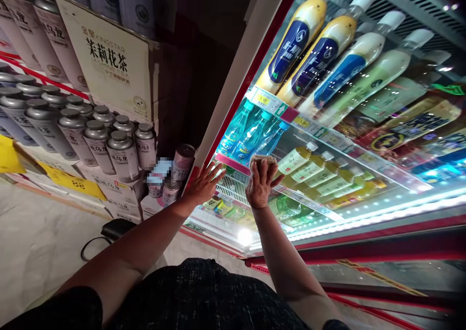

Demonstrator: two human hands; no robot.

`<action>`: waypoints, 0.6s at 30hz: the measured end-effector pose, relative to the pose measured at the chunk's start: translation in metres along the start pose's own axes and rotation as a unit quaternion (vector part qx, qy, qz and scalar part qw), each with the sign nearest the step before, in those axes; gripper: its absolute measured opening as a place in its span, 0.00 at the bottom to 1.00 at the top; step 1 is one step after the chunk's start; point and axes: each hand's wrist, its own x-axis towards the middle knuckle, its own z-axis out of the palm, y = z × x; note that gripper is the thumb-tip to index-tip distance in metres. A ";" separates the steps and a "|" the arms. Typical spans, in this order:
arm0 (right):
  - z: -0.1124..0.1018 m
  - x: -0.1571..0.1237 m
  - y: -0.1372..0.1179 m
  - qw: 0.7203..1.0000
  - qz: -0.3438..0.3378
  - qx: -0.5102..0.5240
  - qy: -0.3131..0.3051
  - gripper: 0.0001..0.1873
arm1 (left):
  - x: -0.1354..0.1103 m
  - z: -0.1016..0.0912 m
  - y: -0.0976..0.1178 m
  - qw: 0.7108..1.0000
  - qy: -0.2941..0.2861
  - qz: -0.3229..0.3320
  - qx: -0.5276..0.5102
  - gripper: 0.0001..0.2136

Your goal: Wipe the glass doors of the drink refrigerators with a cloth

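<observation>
My left hand (206, 182) lies flat with spread fingers against the left edge of a lit drinks cooler's glass door (338, 174). My right hand (260, 182) presses a crumpled beige cloth (262, 160) against the same glass, fingers closed round it. Behind the glass, blue bottles (247, 133) stand just above my hands, and yellow-green bottles (313, 167) to their right. Tall yellow and white bottles with blue labels (320, 53) fill the shelf above.
Grey tea tins (98, 140) and a cream carton with printed characters (109, 60) are stacked on shelves at the left. A few loose tins (182, 162) sit beside the cooler's red frame (218, 126). A dark object with a cord (114, 229) lies on the pale floor.
</observation>
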 end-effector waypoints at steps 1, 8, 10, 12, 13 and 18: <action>0.002 0.007 -0.007 1.000 0.010 -0.003 -0.003 0.32 | 0.000 0.001 0.000 1.000 -0.002 -0.004 -0.004 0.36; 0.017 -0.009 -0.044 0.994 -0.083 0.017 -0.064 0.34 | -0.003 0.002 -0.009 1.000 -0.013 0.013 -0.010 0.37; 0.015 -0.016 -0.043 0.993 -0.094 0.017 -0.074 0.35 | -0.004 0.000 -0.013 1.000 -0.020 0.016 -0.007 0.38; 0.013 -0.013 -0.040 0.993 -0.093 0.015 -0.070 0.35 | -0.007 -0.003 -0.017 0.999 -0.026 0.021 -0.001 0.39; 0.012 -0.008 -0.039 0.994 -0.088 0.012 -0.059 0.35 | -0.008 -0.004 -0.019 0.999 -0.028 0.023 0.003 0.39; 0.012 0.029 -0.056 0.998 -0.014 -0.007 -0.067 0.32 | -0.015 -0.005 -0.027 0.999 -0.033 0.023 0.026 0.37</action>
